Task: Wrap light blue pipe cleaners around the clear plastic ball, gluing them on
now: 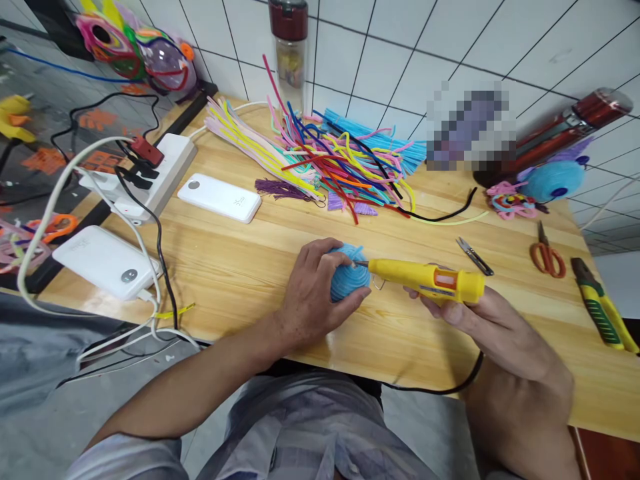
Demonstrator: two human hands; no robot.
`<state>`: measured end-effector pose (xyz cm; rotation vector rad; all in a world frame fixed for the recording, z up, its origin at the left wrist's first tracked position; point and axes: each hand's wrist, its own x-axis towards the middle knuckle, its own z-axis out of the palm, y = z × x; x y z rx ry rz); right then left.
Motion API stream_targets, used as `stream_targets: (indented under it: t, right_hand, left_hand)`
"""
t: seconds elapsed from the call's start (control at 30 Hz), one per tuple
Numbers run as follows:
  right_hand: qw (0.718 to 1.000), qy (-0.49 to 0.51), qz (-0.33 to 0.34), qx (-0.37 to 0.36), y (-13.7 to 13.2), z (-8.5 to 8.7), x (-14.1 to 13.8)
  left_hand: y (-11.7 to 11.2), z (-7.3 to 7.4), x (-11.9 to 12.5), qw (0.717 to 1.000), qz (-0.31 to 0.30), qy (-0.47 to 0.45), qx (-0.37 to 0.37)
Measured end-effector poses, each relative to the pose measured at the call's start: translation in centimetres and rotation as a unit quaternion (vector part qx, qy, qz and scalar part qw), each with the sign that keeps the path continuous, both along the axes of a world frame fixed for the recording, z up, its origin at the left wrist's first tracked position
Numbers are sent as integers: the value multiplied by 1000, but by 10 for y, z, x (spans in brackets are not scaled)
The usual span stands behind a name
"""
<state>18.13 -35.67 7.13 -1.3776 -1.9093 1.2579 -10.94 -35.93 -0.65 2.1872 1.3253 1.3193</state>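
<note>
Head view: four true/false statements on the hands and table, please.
1. The left hand grips a blue ball. True.
2. The right hand holds a yellow glue gun, tip at the ball. True.
3. The orange scissors lie left of the ball. False: they lie far right, past the glue gun.
4. Both power banks are black. False: both are white.

Wooden table (240, 267) against white tiled wall (400, 40)

Ribbed blue ball (349, 279) rests on wood; yellow glue gun (425, 279) level, nozzle touching it.
</note>
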Motion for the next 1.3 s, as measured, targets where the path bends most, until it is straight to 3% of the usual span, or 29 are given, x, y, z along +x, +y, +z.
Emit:
stream_targets:
  t: [0.77, 1.3]
  right_hand:
    - [999, -28, 36, 22, 1, -5, -2]
    - [999, -26, 9, 26, -1, 2, -11]
  left_hand:
    - [0, 1, 1, 1000, 2, 5, 11]
    - [0, 0, 2, 1000, 2, 2, 11]
